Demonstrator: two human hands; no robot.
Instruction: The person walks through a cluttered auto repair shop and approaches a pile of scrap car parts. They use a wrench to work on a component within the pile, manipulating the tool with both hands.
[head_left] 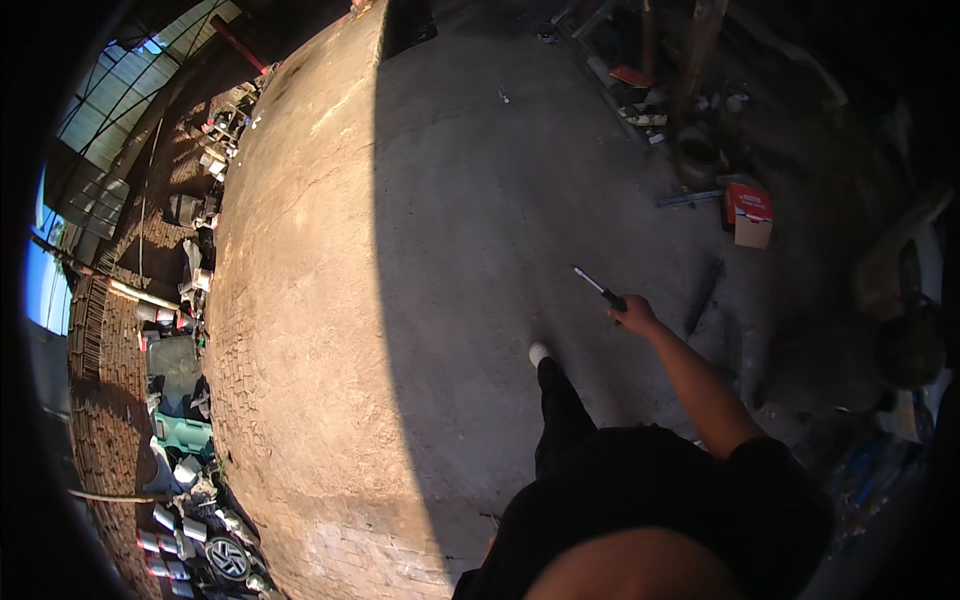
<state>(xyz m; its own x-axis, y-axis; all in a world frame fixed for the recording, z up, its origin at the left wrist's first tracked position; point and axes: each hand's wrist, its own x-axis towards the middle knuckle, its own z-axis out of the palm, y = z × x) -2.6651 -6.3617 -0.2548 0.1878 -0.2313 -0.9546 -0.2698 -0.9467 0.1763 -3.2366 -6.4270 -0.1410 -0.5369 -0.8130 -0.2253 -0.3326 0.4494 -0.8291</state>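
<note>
Over the shaded floor (480,230), see the metal-shafted tool (598,286) clasped by its dark handle in the curled right hand (632,314), extending lengthwise forward and leftward from there; cannot tell the grip of the farther left hand (490,546), almost wholly hidden.

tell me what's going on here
A person in dark clothes is on shaded grey ground, one light-coloured shoe out ahead. Their right hand grips a slim, straight tool with a dark handle and shiny metal shaft, its tip pointing forward and to the left. A red and tan cardboard box sits farther off to the right. What the left hand is doing cannot be made out.
</note>
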